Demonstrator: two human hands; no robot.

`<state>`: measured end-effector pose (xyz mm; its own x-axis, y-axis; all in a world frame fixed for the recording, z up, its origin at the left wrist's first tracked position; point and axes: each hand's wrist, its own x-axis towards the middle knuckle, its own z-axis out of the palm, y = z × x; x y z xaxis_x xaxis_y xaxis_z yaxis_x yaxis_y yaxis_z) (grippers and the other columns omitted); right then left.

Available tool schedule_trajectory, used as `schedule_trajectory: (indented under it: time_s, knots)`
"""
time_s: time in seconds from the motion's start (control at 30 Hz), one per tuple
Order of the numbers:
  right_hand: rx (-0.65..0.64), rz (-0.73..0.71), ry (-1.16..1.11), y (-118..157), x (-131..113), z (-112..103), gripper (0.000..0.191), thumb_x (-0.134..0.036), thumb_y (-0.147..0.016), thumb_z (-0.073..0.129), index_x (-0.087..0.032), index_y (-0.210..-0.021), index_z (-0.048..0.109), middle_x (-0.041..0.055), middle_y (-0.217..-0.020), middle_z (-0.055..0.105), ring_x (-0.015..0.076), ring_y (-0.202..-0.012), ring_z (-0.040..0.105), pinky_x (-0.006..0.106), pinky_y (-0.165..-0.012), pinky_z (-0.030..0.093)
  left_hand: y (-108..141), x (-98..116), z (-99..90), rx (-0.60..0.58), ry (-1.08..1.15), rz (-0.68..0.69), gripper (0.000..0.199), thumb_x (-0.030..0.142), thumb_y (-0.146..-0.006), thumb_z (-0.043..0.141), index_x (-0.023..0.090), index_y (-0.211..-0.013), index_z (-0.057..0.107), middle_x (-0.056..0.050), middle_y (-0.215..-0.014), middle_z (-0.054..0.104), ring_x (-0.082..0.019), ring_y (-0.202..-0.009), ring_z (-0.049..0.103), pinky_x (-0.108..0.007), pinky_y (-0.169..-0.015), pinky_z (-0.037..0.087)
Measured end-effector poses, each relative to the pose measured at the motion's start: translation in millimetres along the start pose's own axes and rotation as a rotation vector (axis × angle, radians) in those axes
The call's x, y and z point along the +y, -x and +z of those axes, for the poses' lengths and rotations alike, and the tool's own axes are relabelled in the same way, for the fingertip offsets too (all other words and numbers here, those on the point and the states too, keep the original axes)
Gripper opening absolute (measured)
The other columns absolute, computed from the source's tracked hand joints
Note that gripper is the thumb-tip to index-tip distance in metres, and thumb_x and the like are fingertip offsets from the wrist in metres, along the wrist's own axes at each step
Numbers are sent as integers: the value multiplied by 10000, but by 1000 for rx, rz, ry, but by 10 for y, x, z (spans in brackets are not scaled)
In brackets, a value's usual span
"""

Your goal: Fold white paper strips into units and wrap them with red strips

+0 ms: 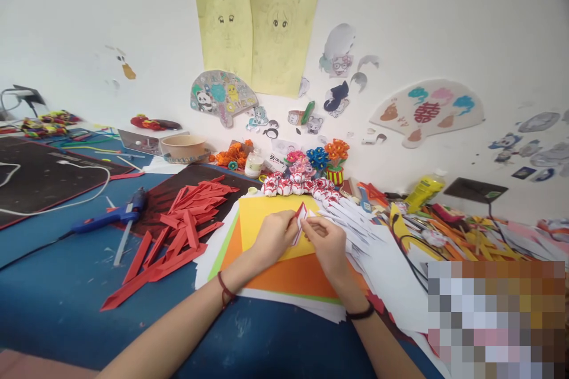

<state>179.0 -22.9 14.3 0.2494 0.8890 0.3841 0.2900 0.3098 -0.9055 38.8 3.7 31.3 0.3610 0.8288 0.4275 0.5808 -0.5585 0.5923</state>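
Observation:
My left hand grips a small folded red-and-white paper piece between thumb and fingers. Pinched against that piece's right side, my right hand holds its white edge. Both hands are above a stack of coloured paper, with a yellow sheet on top and an orange sheet under it. Left of the stack lies a heap of folded red paper strips. To the right are folded white paper strips. Red-and-white folded paper balls sit in a row behind the hands.
A blue glue gun with a cord lies at left. Along the wall stand a beige bowl, a small clear bottle, paper flowers and a yellow bottle. Mixed paper scraps cover the right side.

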Motion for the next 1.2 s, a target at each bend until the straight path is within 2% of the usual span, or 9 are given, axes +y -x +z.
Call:
schedule_trajectory:
  time_s: [0.17,0.3,0.53,0.63,0.73,0.87,0.97,1.1,1.2]
  knots:
    - [38,-21,50,6,-8,-2,276,-452,-769,674,-177,-758,682,69,-724,710,214,-658,656,312,-616,529,10,-19,86,-3,-89,-43,251,263,-934,401,164,-781,574,-8,-583,565,-126,-513,523,-218,-522,281]
    - [87,-24,55,-23,-13,-32,266,-450,-772,664,-185,-791,656,71,-779,706,222,-722,661,315,-655,538,-1,-43,133,-56,40,10,166,160,-869,435,159,-910,596,-5,-657,607,-126,-565,551,-205,-548,338]
    - [109,14,1,-30,-27,-56,243,-418,-756,682,-182,-782,636,68,-767,705,222,-718,673,317,-676,543,25,-82,165,-60,142,68,413,89,-798,460,186,-1187,564,-29,-881,690,-142,-713,616,-218,-660,423]
    - [114,0,-15,-13,-31,-45,224,-408,-764,675,-189,-750,627,58,-744,704,217,-702,672,310,-662,536,50,-58,172,-53,125,52,321,139,-862,433,186,-1142,584,-24,-810,686,-142,-681,622,-214,-634,409]
    - [103,-31,-37,-3,-26,-28,203,-388,-783,664,-196,-736,619,46,-725,693,204,-687,664,301,-654,531,68,-7,155,-46,69,27,218,214,-919,407,176,-983,611,-16,-694,650,-132,-586,588,-208,-573,369]
    - [39,-40,-71,22,-34,-2,199,-375,-801,657,-191,-736,614,45,-722,682,198,-683,658,294,-644,526,74,36,118,-3,-21,-24,310,273,-950,382,171,-716,558,-4,-573,576,-114,-500,516,-211,-544,324]
    - [4,-46,-72,50,-54,12,204,-372,-820,644,-187,-743,606,42,-715,671,191,-674,653,287,-632,518,84,48,102,27,-22,-28,356,311,-963,366,174,-681,534,-2,-570,564,-113,-514,514,-210,-554,322]
    - [17,-38,-100,57,-54,13,222,-372,-830,639,-186,-729,577,28,-682,653,185,-649,646,282,-611,510,97,83,71,3,50,8,392,340,-976,318,171,-712,553,0,-603,565,-111,-533,507,-212,-573,335]
    - [22,-57,-118,40,-36,6,204,-364,-834,640,-186,-754,581,30,-724,658,185,-679,652,292,-646,517,73,96,28,14,250,-32,453,387,-966,338,150,-644,550,1,-578,550,-108,-539,491,-210,-568,342]
